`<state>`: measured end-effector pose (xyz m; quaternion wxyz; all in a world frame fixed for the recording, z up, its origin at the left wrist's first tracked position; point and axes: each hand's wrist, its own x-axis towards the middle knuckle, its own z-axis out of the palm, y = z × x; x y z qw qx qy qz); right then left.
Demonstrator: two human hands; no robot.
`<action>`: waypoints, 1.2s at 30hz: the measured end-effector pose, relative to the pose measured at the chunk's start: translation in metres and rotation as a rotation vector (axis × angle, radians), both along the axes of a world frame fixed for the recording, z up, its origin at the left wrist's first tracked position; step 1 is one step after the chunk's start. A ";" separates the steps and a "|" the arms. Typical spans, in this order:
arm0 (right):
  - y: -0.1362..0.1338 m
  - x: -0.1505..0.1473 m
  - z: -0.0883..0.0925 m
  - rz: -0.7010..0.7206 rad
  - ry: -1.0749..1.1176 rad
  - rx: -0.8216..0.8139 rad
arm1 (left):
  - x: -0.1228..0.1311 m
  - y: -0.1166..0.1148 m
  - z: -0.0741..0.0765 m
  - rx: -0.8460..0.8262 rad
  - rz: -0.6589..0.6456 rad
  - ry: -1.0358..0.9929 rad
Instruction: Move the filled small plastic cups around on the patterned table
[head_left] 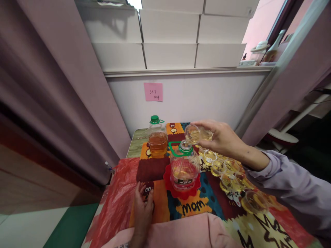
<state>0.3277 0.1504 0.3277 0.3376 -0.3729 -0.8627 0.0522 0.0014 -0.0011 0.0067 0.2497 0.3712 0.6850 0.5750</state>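
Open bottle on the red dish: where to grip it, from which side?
Probably the green handle, from the left: its loop juts out left of the neck, while on the right the right hand holds a tilted cup at the mouth. The left hand is on the handle's side. For steadying, the bottle's broad body likely suits better.

On the right arm a loose, pale lavender-grey sleeve (292,186) is worn, gathered into soft folds and ended short of the wrist. The right hand (218,136) is bare, and a small dark spot (248,152) is seen near its wrist. The left hand (143,206) is likewise bare. Over the lap, pale pink fabric (181,232) is worn, creased, with dark lettering (121,245) partly shown at lower left
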 end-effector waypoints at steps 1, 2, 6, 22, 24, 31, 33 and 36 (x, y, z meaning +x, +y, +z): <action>0.000 0.000 0.001 0.001 -0.006 0.002 | 0.000 0.000 0.000 -0.004 0.001 0.000; -0.001 -0.001 0.001 0.001 -0.013 0.005 | 0.000 0.000 -0.001 -0.008 0.002 0.000; -0.003 -0.003 0.005 0.007 -0.049 0.014 | 0.000 0.001 0.000 -0.012 0.000 0.001; -0.003 -0.008 0.009 0.095 -0.140 0.135 | 0.001 0.000 0.003 -0.015 -0.005 -0.003; -0.002 -0.009 0.011 0.114 -0.167 0.154 | 0.001 0.000 0.002 -0.012 -0.003 -0.001; -0.003 -0.014 0.018 0.217 -0.267 0.246 | 0.001 0.000 0.003 0.001 0.004 0.010; -0.004 -0.017 0.020 0.243 -0.296 0.285 | 0.002 -0.001 0.005 0.004 0.005 0.015; -0.004 -0.021 0.023 0.287 -0.332 0.334 | 0.004 0.000 0.007 0.011 0.011 0.025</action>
